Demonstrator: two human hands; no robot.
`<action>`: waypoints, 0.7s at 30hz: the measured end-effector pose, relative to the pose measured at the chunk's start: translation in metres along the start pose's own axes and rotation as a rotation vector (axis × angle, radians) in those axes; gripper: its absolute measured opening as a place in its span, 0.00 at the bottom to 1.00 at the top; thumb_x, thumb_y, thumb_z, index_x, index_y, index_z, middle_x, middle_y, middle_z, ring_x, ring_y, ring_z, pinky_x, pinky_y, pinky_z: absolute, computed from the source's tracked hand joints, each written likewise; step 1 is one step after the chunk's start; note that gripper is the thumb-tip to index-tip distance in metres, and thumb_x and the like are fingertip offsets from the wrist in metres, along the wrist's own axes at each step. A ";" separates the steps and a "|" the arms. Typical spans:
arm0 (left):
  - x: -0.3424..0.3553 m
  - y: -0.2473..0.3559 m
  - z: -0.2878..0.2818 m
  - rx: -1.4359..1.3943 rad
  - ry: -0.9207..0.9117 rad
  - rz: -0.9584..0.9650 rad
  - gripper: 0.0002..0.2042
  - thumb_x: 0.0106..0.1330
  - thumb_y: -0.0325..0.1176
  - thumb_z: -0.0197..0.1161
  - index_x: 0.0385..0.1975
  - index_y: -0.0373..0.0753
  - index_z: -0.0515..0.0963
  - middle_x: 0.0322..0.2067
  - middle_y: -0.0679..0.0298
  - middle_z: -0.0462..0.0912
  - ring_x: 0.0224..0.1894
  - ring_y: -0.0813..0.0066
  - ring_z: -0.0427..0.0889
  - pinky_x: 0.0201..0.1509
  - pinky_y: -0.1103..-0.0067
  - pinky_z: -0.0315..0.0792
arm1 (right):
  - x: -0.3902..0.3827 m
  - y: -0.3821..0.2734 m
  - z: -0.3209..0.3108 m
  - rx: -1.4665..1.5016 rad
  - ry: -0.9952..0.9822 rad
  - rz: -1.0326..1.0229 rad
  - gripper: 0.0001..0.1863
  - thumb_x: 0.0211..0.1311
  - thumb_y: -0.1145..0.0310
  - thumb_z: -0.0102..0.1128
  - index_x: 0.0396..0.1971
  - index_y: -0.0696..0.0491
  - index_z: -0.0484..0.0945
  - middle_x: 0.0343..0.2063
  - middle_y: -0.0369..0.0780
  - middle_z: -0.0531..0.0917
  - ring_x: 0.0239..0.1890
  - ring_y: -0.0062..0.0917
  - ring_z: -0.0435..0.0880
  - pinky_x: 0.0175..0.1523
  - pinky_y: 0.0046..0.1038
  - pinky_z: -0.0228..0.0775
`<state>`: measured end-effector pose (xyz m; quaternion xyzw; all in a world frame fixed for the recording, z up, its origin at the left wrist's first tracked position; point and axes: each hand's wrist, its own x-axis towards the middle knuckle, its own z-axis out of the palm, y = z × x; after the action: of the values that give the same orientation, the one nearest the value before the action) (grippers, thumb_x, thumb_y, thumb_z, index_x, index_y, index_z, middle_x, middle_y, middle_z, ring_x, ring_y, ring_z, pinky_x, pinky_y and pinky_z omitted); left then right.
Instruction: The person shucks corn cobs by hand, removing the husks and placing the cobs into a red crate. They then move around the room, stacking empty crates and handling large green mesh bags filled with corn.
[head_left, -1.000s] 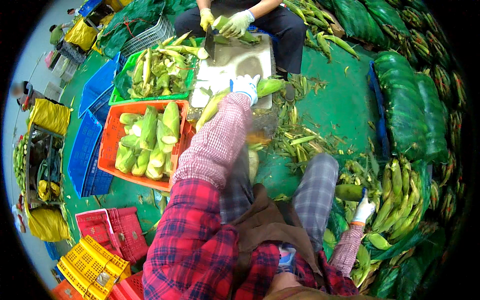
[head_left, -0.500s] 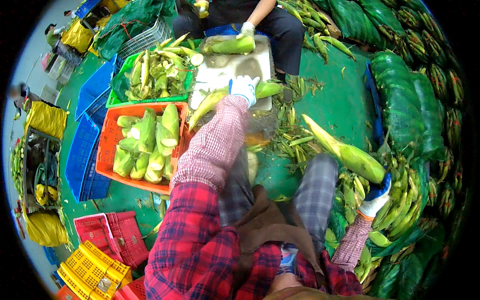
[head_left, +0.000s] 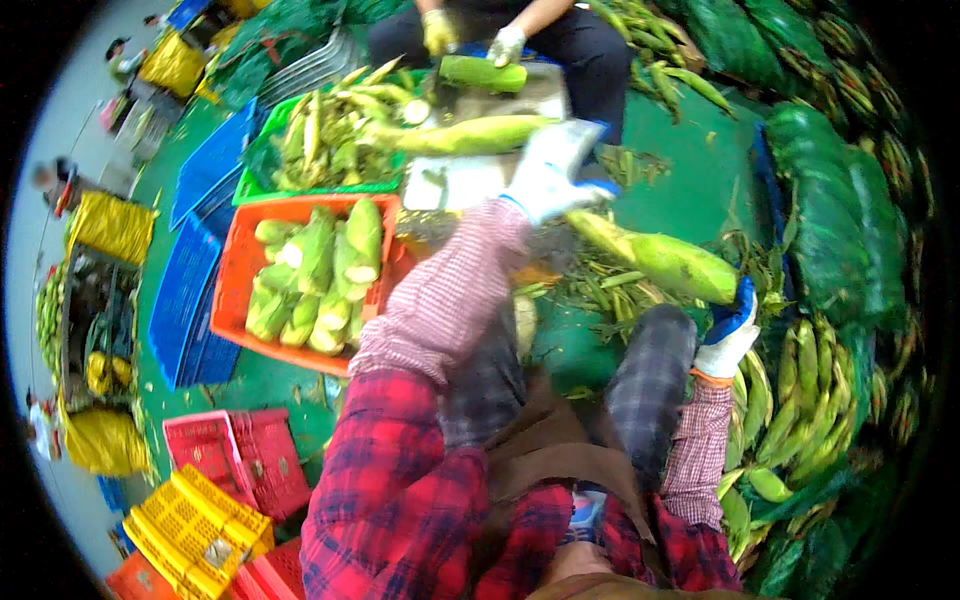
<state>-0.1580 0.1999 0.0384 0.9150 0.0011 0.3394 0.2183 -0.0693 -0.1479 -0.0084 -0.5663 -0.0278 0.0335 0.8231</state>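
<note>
My right hand (head_left: 728, 335), in a white and blue glove, grips the butt end of a long husked ear of corn (head_left: 665, 262). This ear slants up and left over the leaf scraps beside my knee. Its thin tip comes close to my left hand (head_left: 555, 180), which is gloved, blurred by motion and has its fingers apart. Just beyond my left hand, another ear of corn (head_left: 470, 134) lies across the white board (head_left: 455, 180). Across from me, a co-worker's white-gloved hand (head_left: 507, 45) rests on a trimmed ear (head_left: 484, 73); their yellow-gloved hand (head_left: 438, 32) is beside it.
An orange crate (head_left: 285, 345) holds trimmed ears, left of the board. Behind it, a green crate (head_left: 325, 188) carries husks and cut ends. Blue crates (head_left: 185, 310) stand farther left. Untrimmed ears (head_left: 800, 400) heap up by my right arm, near green mesh sacks (head_left: 825, 210).
My left hand has let go of the ear on the board and moved right; that ear now lies farther off. My right hand has lifted its ear inward. The co-worker's yellow-gloved hand has lowered.
</note>
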 end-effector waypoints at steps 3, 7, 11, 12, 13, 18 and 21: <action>0.005 0.040 0.020 -0.080 -0.163 0.246 0.54 0.40 0.62 0.74 0.67 0.37 0.61 0.63 0.44 0.66 0.66 0.45 0.62 0.71 0.56 0.53 | 0.002 0.011 0.022 -0.074 -0.035 -0.155 0.20 0.73 0.63 0.50 0.55 0.62 0.74 0.49 0.47 0.81 0.49 0.33 0.82 0.56 0.36 0.76; -0.008 0.058 0.040 0.015 -0.367 0.182 0.49 0.41 0.51 0.75 0.65 0.37 0.62 0.56 0.48 0.72 0.58 0.48 0.72 0.63 0.62 0.65 | 0.004 0.028 0.044 -0.113 -0.182 -0.188 0.19 0.71 0.68 0.53 0.57 0.60 0.73 0.49 0.47 0.81 0.51 0.32 0.82 0.56 0.34 0.77; -0.002 0.056 0.035 0.098 -0.471 0.049 0.43 0.42 0.43 0.73 0.63 0.39 0.66 0.53 0.50 0.75 0.54 0.51 0.75 0.59 0.64 0.70 | 0.026 0.018 0.019 -0.753 -0.522 -0.368 0.20 0.68 0.70 0.56 0.57 0.61 0.72 0.55 0.46 0.78 0.56 0.34 0.79 0.60 0.34 0.73; -0.002 0.048 0.035 0.154 -0.470 0.016 0.42 0.42 0.43 0.73 0.63 0.40 0.67 0.52 0.50 0.75 0.53 0.52 0.76 0.58 0.65 0.71 | 0.027 0.015 0.009 -0.565 -0.562 -0.216 0.21 0.70 0.68 0.53 0.59 0.60 0.70 0.56 0.47 0.77 0.57 0.35 0.78 0.60 0.35 0.72; 0.000 0.039 0.031 0.219 -0.466 -0.021 0.40 0.43 0.42 0.72 0.62 0.41 0.68 0.51 0.50 0.76 0.52 0.53 0.76 0.56 0.65 0.72 | 0.028 0.011 -0.001 -0.316 -0.562 -0.032 0.22 0.72 0.65 0.50 0.61 0.60 0.68 0.57 0.48 0.75 0.58 0.37 0.77 0.61 0.36 0.72; 0.006 -0.009 0.022 0.585 -0.541 -0.332 0.34 0.52 0.46 0.67 0.62 0.46 0.68 0.48 0.56 0.77 0.50 0.59 0.77 0.52 0.64 0.72 | 0.034 0.001 -0.096 -0.208 -0.296 0.242 0.26 0.75 0.57 0.44 0.65 0.58 0.64 0.59 0.49 0.74 0.59 0.35 0.77 0.61 0.36 0.71; -0.016 -0.082 0.015 0.707 -0.647 -0.553 0.43 0.54 0.55 0.68 0.69 0.45 0.59 0.54 0.56 0.74 0.59 0.58 0.73 0.60 0.63 0.68 | 0.026 0.005 -0.094 -0.163 -0.262 0.247 0.26 0.75 0.57 0.44 0.64 0.57 0.66 0.59 0.48 0.74 0.58 0.33 0.77 0.60 0.32 0.70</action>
<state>-0.1490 0.2661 -0.0147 0.9557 0.2882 -0.0503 -0.0317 -0.0352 -0.2317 -0.0461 -0.6211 -0.0676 0.2053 0.7533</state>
